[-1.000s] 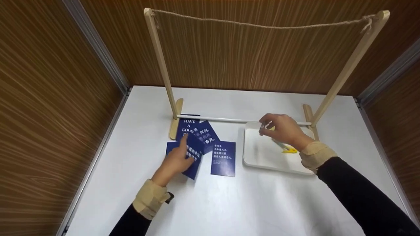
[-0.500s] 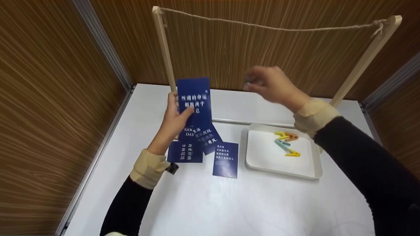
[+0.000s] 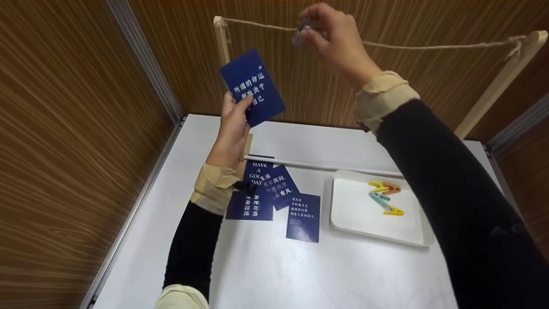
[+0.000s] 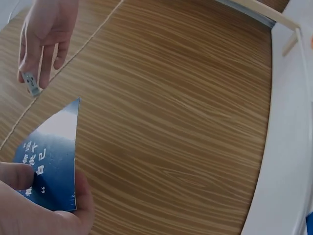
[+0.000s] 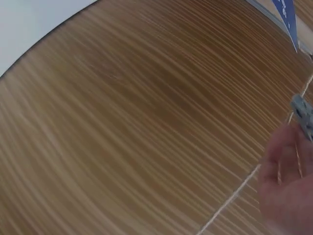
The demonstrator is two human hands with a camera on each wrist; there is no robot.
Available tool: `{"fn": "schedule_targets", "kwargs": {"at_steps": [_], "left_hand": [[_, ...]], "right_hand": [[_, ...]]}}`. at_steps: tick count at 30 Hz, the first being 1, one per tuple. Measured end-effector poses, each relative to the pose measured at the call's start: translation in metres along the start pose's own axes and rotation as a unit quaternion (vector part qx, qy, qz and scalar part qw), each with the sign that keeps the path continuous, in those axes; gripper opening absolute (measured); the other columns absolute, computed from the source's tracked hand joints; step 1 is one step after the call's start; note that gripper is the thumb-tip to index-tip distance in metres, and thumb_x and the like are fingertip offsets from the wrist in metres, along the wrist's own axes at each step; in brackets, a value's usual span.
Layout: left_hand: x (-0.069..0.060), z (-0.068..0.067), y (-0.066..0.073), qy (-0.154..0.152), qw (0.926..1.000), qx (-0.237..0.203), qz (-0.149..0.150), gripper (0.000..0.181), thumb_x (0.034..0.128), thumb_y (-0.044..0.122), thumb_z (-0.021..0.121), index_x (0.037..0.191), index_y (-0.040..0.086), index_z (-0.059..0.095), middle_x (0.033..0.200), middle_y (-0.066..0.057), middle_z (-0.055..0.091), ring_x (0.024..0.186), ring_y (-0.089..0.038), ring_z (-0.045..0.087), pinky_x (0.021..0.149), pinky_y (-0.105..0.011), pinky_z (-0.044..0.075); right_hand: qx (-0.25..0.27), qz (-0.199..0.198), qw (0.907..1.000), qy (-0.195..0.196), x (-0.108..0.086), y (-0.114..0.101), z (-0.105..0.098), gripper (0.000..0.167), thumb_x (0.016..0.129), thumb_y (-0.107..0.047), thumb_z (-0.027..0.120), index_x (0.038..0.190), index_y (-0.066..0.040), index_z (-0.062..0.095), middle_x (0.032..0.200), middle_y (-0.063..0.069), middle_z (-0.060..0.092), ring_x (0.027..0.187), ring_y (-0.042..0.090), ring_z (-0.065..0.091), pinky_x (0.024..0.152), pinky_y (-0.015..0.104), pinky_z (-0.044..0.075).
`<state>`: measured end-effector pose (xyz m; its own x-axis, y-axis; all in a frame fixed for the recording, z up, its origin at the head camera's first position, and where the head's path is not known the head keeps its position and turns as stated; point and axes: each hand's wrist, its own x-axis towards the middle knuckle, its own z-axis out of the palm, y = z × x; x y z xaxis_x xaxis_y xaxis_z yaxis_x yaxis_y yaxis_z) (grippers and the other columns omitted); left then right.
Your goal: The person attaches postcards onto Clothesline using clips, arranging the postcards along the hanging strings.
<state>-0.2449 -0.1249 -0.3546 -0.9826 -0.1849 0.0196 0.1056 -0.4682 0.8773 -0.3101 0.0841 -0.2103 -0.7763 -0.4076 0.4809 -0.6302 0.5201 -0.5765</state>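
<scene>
My left hand [image 3: 235,118] grips a dark blue card [image 3: 257,79] with white lettering, its thumb across the front. The card is raised and tilted in front of the left post, below the twine [image 3: 429,47]. Up at the twine, my right hand [image 3: 339,40] pinches a grey clothespin [image 4: 31,84] between thumb and fingers. In the right wrist view the clothespin [image 5: 303,113] is partly cut off by the frame edge. It appears right by the twine; whether it touches it, I cannot tell. Card and clothespin are apart.
Several blue cards [image 3: 303,221] lie on the white table [image 3: 266,266], some overlapping. A white tray [image 3: 364,223] at the right holds several clothespins [image 3: 392,210], yellow, orange and teal. The wooden frame's right post [image 3: 497,86] and a low white rod [image 3: 300,164] stand behind.
The left hand has lifted the blue card off the table and up toward the twine, where it now tilts. My right hand has risen from the tray to the twine with the grey clothespin.
</scene>
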Motion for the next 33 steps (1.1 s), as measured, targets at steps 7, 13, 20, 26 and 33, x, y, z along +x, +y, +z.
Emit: {"fn": "schedule_targets", "kwargs": {"at_steps": [7, 13, 20, 26, 33], "left_hand": [[0.002, 0.017, -0.003, 0.000, 0.9992, -0.039, -0.011, 0.034, 0.1060, 0.016, 0.046, 0.139, 0.021, 0.044, 0.133, -0.006, 0.056, 0.123, -0.022, 0.055, 0.101, -0.037, 0.046], [-0.004, 0.022, -0.005, -0.014, 0.9995, -0.029, 0.007, 0.035, 0.1071, 0.017, 0.041, 0.142, 0.019, 0.041, 0.133, -0.006, 0.056, 0.121, -0.021, 0.055, 0.099, -0.036, 0.046], [-0.011, 0.024, -0.007, -0.025, 0.9995, -0.003, 0.017, 0.036, 0.1078, 0.019, 0.040, 0.144, 0.023, 0.041, 0.135, -0.004, 0.055, 0.123, -0.021, 0.055, 0.101, -0.037, 0.047], [-0.012, 0.028, -0.006, -0.042, 0.9984, 0.010, 0.035, 0.037, 0.1084, 0.018, 0.039, 0.145, 0.021, 0.038, 0.139, -0.004, 0.054, 0.127, -0.020, 0.054, 0.104, -0.036, 0.046], [-0.011, 0.028, -0.007, -0.039, 0.9982, 0.010, 0.046, 0.037, 0.1084, 0.016, 0.039, 0.145, 0.020, 0.038, 0.139, -0.006, 0.055, 0.127, -0.021, 0.055, 0.104, -0.035, 0.047]], "right_hand": [[0.134, 0.022, 0.9844, 0.111, 0.025, -0.010, 0.016, 0.020, 0.097, -0.006, 0.060, 0.116, 0.001, 0.066, 0.117, 0.009, 0.071, 0.109, 0.008, 0.065, 0.098, 0.021, 0.049], [0.191, 0.039, 0.9733, 0.122, 0.030, -0.015, 0.025, 0.016, 0.095, -0.001, 0.063, 0.109, 0.005, 0.067, 0.108, 0.011, 0.071, 0.100, 0.011, 0.067, 0.094, 0.023, 0.051], [0.174, 0.062, 0.9804, 0.070, 0.027, -0.020, 0.030, 0.015, 0.095, -0.005, 0.064, 0.109, 0.001, 0.068, 0.104, 0.007, 0.071, 0.095, 0.010, 0.069, 0.088, 0.022, 0.053], [0.132, 0.068, 0.9876, 0.050, 0.023, -0.020, 0.031, 0.017, 0.097, -0.010, 0.063, 0.112, -0.002, 0.069, 0.103, 0.005, 0.071, 0.093, 0.010, 0.067, 0.086, 0.023, 0.052], [0.069, 0.080, 0.9944, 0.006, 0.019, -0.021, 0.032, 0.025, 0.099, -0.019, 0.061, 0.121, -0.009, 0.067, 0.115, 0.005, 0.070, 0.103, 0.010, 0.066, 0.095, 0.023, 0.051]]}}
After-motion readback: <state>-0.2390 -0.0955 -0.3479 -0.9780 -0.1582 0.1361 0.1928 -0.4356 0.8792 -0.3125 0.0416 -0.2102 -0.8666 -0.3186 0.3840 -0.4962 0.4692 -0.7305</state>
